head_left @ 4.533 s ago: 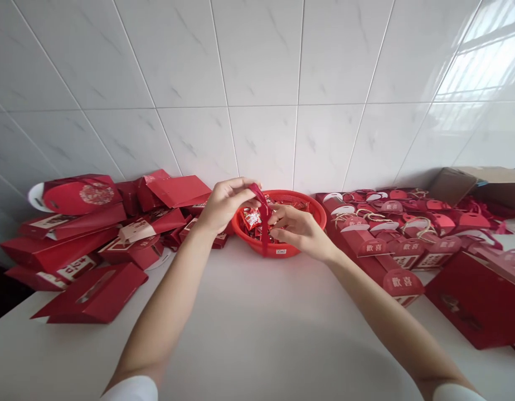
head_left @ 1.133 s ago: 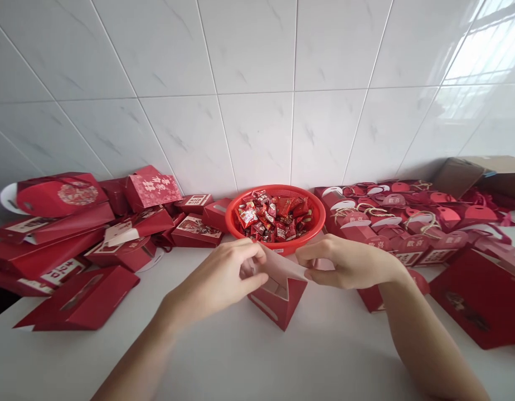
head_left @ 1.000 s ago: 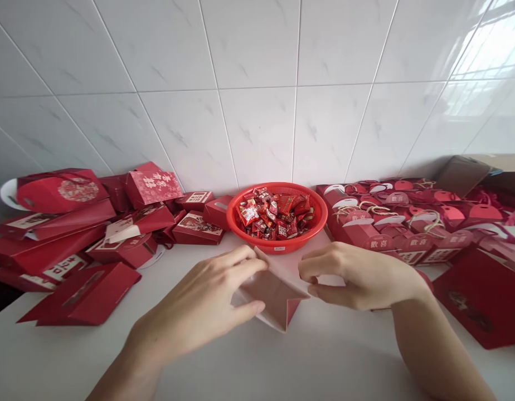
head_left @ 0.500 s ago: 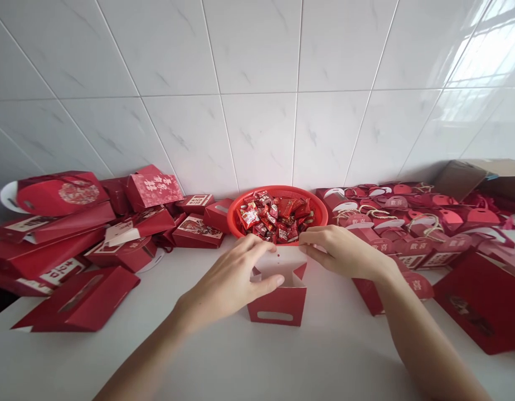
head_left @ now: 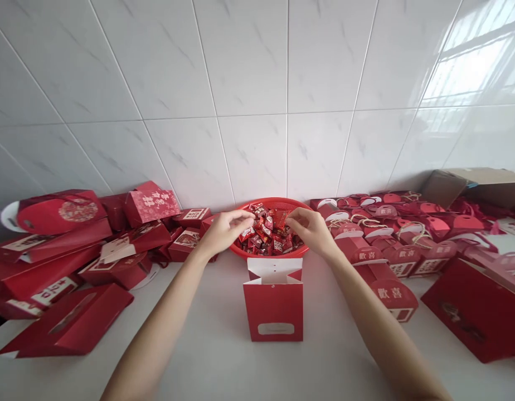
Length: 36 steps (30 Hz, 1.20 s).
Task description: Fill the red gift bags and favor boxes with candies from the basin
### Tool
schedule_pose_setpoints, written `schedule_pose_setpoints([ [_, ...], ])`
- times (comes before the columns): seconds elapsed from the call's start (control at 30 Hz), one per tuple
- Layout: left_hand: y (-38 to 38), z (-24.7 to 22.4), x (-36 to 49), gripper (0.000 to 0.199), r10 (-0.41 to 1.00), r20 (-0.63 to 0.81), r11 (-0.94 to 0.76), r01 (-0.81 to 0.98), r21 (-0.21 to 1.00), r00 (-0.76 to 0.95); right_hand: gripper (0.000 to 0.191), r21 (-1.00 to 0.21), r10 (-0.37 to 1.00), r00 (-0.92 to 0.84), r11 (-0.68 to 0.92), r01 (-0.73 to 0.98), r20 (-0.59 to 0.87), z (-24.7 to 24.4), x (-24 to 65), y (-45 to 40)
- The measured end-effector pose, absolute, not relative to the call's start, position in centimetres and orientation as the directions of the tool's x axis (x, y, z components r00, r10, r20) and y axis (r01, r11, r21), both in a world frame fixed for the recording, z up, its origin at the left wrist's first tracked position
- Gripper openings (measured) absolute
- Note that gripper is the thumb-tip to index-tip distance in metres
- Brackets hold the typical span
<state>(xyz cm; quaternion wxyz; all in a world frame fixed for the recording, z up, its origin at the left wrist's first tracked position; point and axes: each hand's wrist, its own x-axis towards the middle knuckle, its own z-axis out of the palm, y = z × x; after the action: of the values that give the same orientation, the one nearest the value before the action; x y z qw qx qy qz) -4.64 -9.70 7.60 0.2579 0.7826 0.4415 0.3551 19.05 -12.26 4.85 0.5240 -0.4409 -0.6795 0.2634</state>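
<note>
A red plastic basket (head_left: 266, 255) full of red-wrapped candies (head_left: 266, 225) stands against the wall. My left hand (head_left: 228, 228) reaches over its left side, thumb and forefinger closed at a candy. From the right, my right hand (head_left: 310, 228) comes in with thumb and fingers pinched on another candy; the fingertips partly cover it. In front of the basket, between my forearms, stands an upright red paper box (head_left: 274, 303). Its top is open, its white inner flap is raised at the back, and an oval window shows low on its front. Neither hand touches it.
Red gift boxes (head_left: 52, 250) lie piled on the left. Rows of small red boxes with cord handles (head_left: 391, 228) stand on the right, beside a larger red box (head_left: 470, 312). A cardboard box (head_left: 475, 184) sits at the back right, by the tiled wall (head_left: 253, 156).
Both hands have left the top of the red paper box and moved forward to the candies in the basket. The box now stands by itself. My view has shifted slightly.
</note>
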Motion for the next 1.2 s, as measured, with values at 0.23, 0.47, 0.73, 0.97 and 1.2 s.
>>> schedule_pose_setpoints([
  [0.23, -2.3, 4.4, -0.6, 0.017, 0.938, 0.084, -0.333, 0.81, 0.482, 0.336, 0.014, -0.829, 0.873, -0.093, 0.485, 0.28, 0.479, 3.9, 16.7, -12.5],
  [0.47, -1.0, 2.1, 0.6, 0.021, 0.941, 0.084, -0.321, 0.789, 0.524, 0.327, 0.015, -0.853, 0.91, -0.157, 0.414, 0.316, 0.383, 1.6, 20.0, -10.2],
  [0.73, -1.3, 2.2, -0.1, 0.043, 0.889, 0.229, -0.427, 0.54, 0.725, 0.396, 0.018, -0.896, 0.926, 0.087, 0.326, 0.303, 0.367, 0.4, 18.7, -7.5],
  [0.97, -1.0, 1.7, -0.3, 0.04, 0.903, 0.293, -0.418, 0.479, 0.772, 0.316, 0.029, -0.984, 0.997, -0.018, 0.064, -0.169, 0.068, 1.0, 17.1, -6.4],
  [1.2, -0.5, 0.9, -0.6, 0.021, 0.96, 0.169, -0.278, 0.801, 0.53, 0.221, 0.021, -0.953, 0.994, 0.105, 0.061, -0.296, 0.031, 1.0, 18.0, -6.1],
])
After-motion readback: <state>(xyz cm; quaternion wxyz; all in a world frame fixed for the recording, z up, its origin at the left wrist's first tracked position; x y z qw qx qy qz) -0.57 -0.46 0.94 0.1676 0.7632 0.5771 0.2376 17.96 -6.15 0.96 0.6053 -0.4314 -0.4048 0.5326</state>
